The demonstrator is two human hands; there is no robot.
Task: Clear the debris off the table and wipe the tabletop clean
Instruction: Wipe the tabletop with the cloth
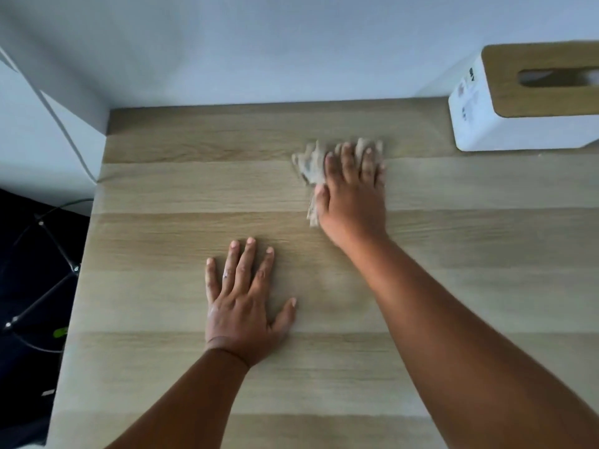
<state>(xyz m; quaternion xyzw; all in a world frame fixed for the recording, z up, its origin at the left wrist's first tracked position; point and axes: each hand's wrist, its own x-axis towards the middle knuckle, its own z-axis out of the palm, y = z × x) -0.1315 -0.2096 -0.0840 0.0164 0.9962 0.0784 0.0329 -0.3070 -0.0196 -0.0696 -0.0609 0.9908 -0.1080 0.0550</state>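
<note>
- Surface [162, 196]: one, light wood-grain planks, running to a pale wall at the back; no loose debris can be made out on it.
- Left hand [241, 306]: one, lying flat, palm down, fingers spread apart, holding nothing, near the middle of the surface.
- Cloth [311, 163]: one, beige, crumpled, blurred; it sits further back and to the right, its edges showing to the left of the palm covering it.
- Right hand [351, 196]: one, pressed down on the cloth, fingers extended over it, blurred.
- Tissue box [486, 124]: one, white with a wooden slotted lid, at the back right corner, apart from the cloth.
</note>
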